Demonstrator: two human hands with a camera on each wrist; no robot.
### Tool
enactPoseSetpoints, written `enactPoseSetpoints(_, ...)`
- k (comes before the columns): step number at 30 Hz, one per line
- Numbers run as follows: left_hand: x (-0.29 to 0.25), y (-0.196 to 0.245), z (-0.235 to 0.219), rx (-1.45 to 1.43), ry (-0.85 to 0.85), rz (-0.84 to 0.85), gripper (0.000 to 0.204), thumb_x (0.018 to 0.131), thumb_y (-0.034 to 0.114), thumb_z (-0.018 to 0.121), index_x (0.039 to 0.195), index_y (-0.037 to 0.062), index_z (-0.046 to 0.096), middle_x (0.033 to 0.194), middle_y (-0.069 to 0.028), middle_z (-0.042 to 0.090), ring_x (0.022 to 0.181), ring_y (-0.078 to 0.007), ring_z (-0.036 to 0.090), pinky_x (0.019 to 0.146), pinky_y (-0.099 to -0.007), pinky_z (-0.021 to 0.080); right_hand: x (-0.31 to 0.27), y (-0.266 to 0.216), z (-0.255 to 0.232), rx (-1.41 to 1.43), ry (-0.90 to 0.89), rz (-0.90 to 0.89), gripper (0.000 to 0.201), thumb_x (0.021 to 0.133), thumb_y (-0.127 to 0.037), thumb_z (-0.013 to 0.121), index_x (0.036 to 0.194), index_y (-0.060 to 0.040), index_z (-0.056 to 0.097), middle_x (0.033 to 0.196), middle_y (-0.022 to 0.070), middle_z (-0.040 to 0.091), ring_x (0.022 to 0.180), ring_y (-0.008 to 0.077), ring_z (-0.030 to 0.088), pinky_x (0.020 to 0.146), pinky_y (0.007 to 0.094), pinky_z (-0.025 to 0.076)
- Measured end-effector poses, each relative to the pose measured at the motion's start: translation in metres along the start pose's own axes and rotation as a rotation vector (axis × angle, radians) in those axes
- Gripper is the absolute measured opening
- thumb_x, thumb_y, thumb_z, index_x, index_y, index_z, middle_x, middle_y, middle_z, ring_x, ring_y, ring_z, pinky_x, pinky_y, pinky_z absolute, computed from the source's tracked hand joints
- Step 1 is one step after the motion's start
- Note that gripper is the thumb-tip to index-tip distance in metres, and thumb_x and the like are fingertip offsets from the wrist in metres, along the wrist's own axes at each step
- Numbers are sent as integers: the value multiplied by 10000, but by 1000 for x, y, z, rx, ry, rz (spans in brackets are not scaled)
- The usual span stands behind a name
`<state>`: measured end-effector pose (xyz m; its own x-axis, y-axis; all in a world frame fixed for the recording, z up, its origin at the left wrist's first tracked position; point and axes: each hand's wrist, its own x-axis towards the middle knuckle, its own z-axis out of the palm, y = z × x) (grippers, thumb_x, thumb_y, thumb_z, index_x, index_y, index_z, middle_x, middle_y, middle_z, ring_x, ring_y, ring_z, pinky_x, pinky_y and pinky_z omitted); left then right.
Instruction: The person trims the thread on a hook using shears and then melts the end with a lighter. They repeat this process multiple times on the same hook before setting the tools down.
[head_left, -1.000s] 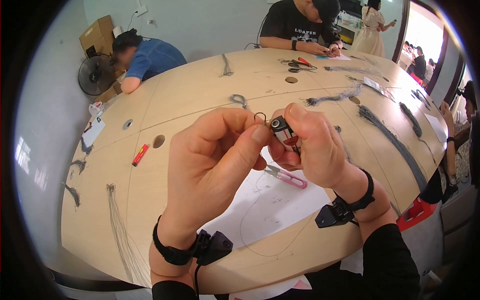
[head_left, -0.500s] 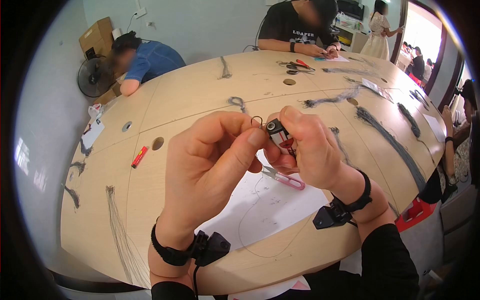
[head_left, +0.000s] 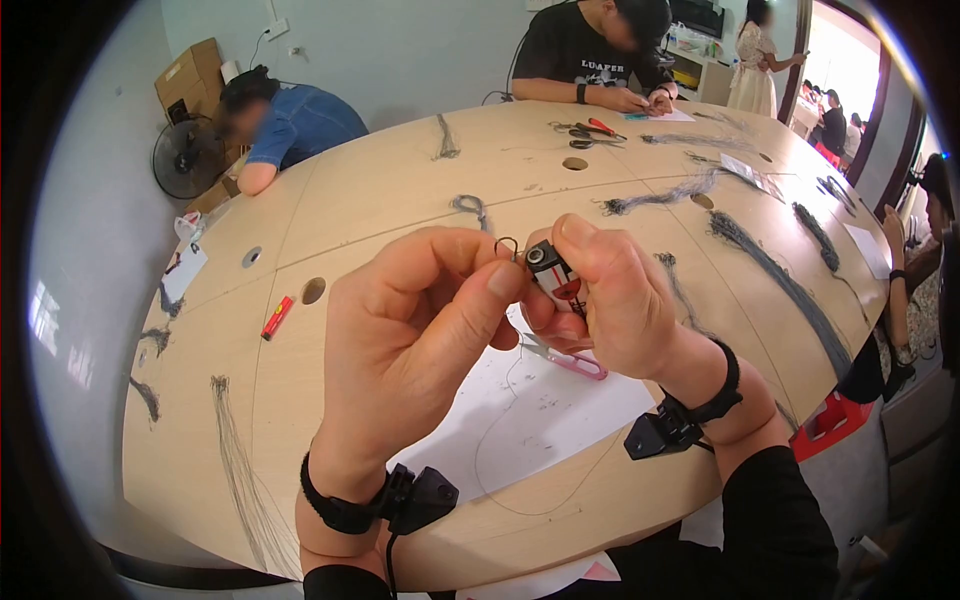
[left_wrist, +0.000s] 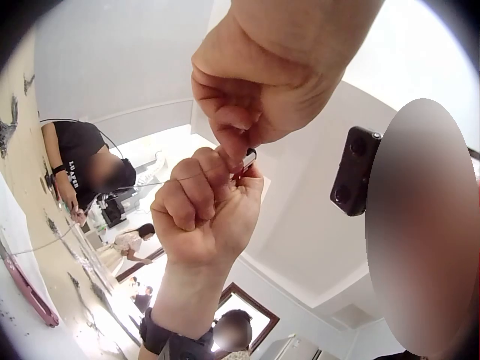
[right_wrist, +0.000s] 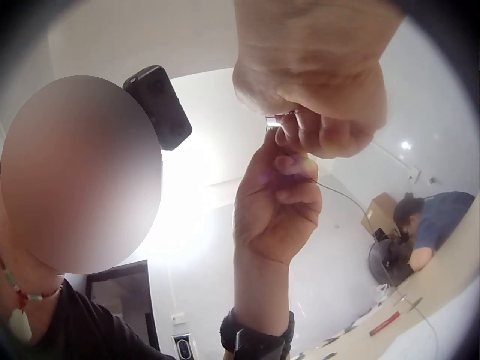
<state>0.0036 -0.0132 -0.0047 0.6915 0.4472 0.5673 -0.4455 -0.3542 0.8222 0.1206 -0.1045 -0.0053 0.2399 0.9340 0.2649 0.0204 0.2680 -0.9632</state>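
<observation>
Lighter (head_left: 557, 277), red and white with a metal top, clasped upright in the right hand (head_left: 610, 300), fingers curled round its body and thumb lying along its far side, raised above the wooden table (head_left: 400, 190). Thin wire loop (head_left: 507, 244) pinched between thumb and forefinger of the left hand (head_left: 420, 330), held just beside the lighter's metal top, almost touching. Both hands clenched on their things, knuckles close together.

From the head view alone: white paper sheet (head_left: 530, 410) on the table beneath the hands, pink snips (head_left: 570, 358) lying on it partly hidden behind the right hand, a small red lighter-like item (head_left: 278, 316) off to the left, grey strand bundles (head_left: 760, 270) spread over the far side, scissors (head_left: 590, 130) near a seated person in black.

From the left wrist view: right hand (left_wrist: 206, 210) seen from below, a fine strand running off to the left from its fingers, lighter tip (left_wrist: 247, 160) barely showing between the two hands.

From the right wrist view: left hand (right_wrist: 277, 202) from below, the same strand trailing rightward and down; whether it joins the loop cannot be told.
</observation>
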Motion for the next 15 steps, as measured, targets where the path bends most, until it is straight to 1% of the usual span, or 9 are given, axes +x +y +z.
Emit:
enactPoseSetpoints(4,0,0,0,2,1,-16,120,791,115,517,825,0,525,666,-53,565,498,-71,524,374,-131,338,1,1,-1,26,-16,36,443,836,-351,251,596,-22,425,451,12,340,388,74,286,362,205,229)
enactPoseSetpoints(7,0,0,-1,-3,-22,16,118,791,113,517,825,-1,523,662,-53,563,497,-71,523,374,-132,338,0,1,-1,24,-24,33,461,835,-358,245,583,-19,432,443,12,332,383,75,285,359,207,227)
enactPoseSetpoints(11,0,0,-1,-1,-8,-8,118,790,117,518,820,2,521,660,-55,564,493,-73,521,371,-132,336,1,2,0,58,-12,47,466,835,-357,239,577,-19,429,442,9,331,378,75,283,358,206,224)
enactPoseSetpoints(14,1,1,-1,4,11,-8,118,790,117,516,819,3,520,657,-55,563,492,-73,521,370,-132,333,2,-1,1,14,-10,25,476,831,-368,240,576,-16,433,436,7,324,377,75,281,361,203,223)
enactPoseSetpoints(15,1,2,-1,4,28,-8,118,790,117,515,818,2,520,655,-56,562,492,-73,520,370,-131,332,1,-3,2,6,16,56,470,830,-371,238,597,-14,437,448,11,339,380,70,281,361,202,222)
